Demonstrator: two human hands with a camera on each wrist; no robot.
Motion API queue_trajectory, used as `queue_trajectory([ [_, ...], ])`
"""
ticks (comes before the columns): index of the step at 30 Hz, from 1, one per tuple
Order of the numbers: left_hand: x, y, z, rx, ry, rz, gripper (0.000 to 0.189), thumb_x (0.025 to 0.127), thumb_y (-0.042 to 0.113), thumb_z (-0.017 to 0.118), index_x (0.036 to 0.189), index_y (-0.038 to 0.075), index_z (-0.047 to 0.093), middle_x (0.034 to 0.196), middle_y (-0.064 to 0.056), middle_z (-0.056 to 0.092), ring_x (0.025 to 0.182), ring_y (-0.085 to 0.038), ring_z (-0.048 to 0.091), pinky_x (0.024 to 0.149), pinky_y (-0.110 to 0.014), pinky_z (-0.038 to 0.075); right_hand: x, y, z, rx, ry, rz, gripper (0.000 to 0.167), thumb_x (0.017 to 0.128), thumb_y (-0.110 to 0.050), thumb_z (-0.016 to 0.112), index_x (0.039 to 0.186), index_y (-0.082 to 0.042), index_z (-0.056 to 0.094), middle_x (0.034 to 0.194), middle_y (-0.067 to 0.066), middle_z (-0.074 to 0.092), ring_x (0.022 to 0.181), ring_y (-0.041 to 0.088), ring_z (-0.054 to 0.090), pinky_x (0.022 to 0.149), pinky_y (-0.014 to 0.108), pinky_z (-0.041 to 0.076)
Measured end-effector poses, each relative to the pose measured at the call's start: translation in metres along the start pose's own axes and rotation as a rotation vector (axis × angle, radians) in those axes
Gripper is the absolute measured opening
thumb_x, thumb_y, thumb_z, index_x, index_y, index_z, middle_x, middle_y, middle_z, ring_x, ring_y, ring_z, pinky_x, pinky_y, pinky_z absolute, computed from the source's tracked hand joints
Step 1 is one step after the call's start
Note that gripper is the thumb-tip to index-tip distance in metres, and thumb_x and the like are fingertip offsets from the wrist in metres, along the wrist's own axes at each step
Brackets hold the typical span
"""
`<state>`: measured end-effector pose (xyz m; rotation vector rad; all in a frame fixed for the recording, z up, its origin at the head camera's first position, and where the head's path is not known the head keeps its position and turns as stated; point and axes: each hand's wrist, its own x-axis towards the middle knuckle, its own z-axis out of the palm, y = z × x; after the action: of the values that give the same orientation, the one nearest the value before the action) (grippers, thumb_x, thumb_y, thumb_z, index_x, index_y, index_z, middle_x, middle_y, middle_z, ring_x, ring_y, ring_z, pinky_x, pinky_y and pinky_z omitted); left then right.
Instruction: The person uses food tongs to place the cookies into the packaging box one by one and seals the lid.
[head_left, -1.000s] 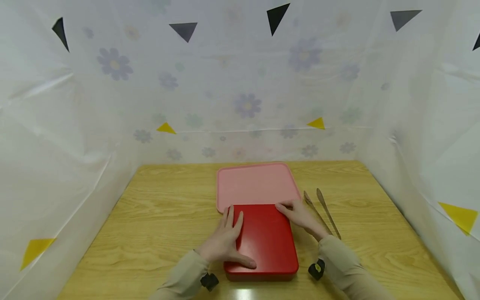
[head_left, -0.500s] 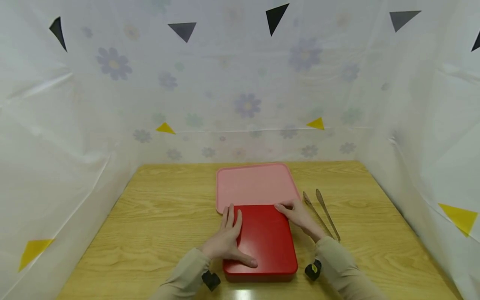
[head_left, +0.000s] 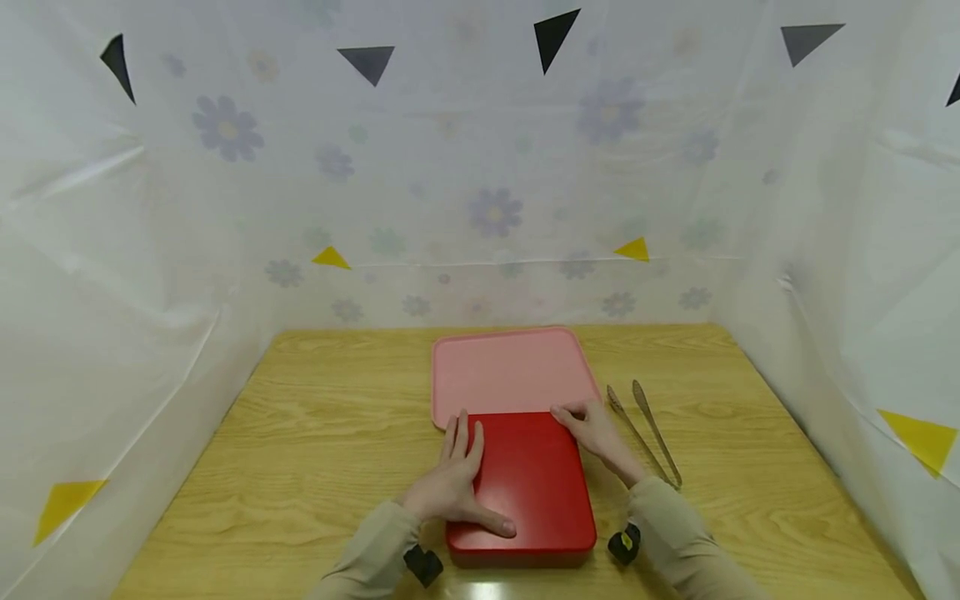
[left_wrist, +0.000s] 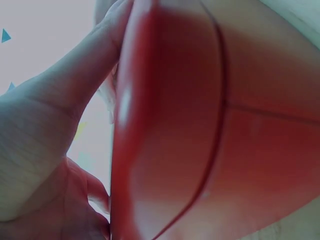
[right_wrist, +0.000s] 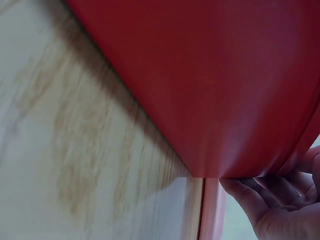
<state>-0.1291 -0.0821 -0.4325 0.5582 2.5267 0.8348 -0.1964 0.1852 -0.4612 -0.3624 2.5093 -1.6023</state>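
Note:
A red rectangular box (head_left: 521,559) with a glossy red lid (head_left: 534,483) sits on the table in front of me. My left hand (head_left: 446,487) rests over the lid's left side, fingers spread and fairly straight, thumb reaching across near the front. At the far right corner, my right hand (head_left: 596,432) pinches the lid's edge, thumb on top and fingers bent behind. The left wrist view shows a thin seam between lid and box wall (left_wrist: 265,160). In the right wrist view the fingers (right_wrist: 250,195) curl at the back edge, by the box's side (right_wrist: 200,90). The box's contents are hidden.
A pink tray (head_left: 513,371) lies behind the box, its near edge close to it. Metal tongs (head_left: 660,435) lie spread on the wooden table (head_left: 322,433), right of the right hand. White patterned sheeting (head_left: 420,167) encloses the back and sides.
Both hands keep nearly the same places on the lid. The right wrist has shifted very slightly toward the left; box, tray and tongs stay put.

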Motion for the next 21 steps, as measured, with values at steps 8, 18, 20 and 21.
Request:
queue_trajectory([
  [8, 0.0004, 0.0010, 0.0024, -0.007, 0.010, -0.003, 0.139, 0.068, 0.057, 0.086, 0.161, 0.005, -0.003, 0.166, -0.018, -0.026, 0.153, -0.043, -0.021, 0.114, -0.059, 0.037, 0.0000, 0.0027, -0.0055, 0.036, -0.065, 0.063, 0.040, 0.104, -0.025, 0.054, 0.082, 0.005, 0.069, 0.063, -0.001, 0.058, 0.057, 0.007, 0.047, 0.058, 0.025, 0.046],
  [18, -0.0006, 0.0043, 0.0037, 0.005, 0.011, -0.019, 0.139, 0.067, 0.058, 0.086, 0.162, 0.006, -0.001, 0.167, -0.018, -0.023, 0.154, -0.043, -0.020, 0.109, -0.055, 0.044, -0.0011, -0.0001, -0.0039, 0.002, -0.011, 0.077, 0.046, 0.104, -0.023, 0.054, 0.061, -0.008, 0.047, 0.052, -0.006, 0.034, 0.049, 0.007, 0.030, 0.051, 0.021, 0.030],
  [20, -0.0018, 0.0053, 0.0045, 0.005, 0.014, -0.019, 0.139, 0.067, 0.058, 0.087, 0.162, 0.006, -0.001, 0.167, -0.018, -0.023, 0.154, -0.043, -0.020, 0.109, -0.055, 0.045, -0.0015, 0.0000, -0.0032, -0.017, 0.006, 0.084, 0.046, 0.104, -0.023, 0.054, 0.061, -0.009, 0.046, 0.052, -0.006, 0.034, 0.050, 0.007, 0.030, 0.051, 0.021, 0.029],
  [21, -0.0024, 0.0059, 0.0048, 0.006, 0.018, -0.016, 0.138, 0.067, 0.057, 0.087, 0.162, 0.005, 0.000, 0.167, -0.018, -0.022, 0.154, -0.043, -0.019, 0.108, -0.055, 0.045, -0.0017, 0.0001, -0.0029, -0.025, 0.015, 0.087, 0.046, 0.104, -0.022, 0.055, 0.061, -0.010, 0.046, 0.053, -0.007, 0.034, 0.050, 0.007, 0.031, 0.052, 0.021, 0.030],
])
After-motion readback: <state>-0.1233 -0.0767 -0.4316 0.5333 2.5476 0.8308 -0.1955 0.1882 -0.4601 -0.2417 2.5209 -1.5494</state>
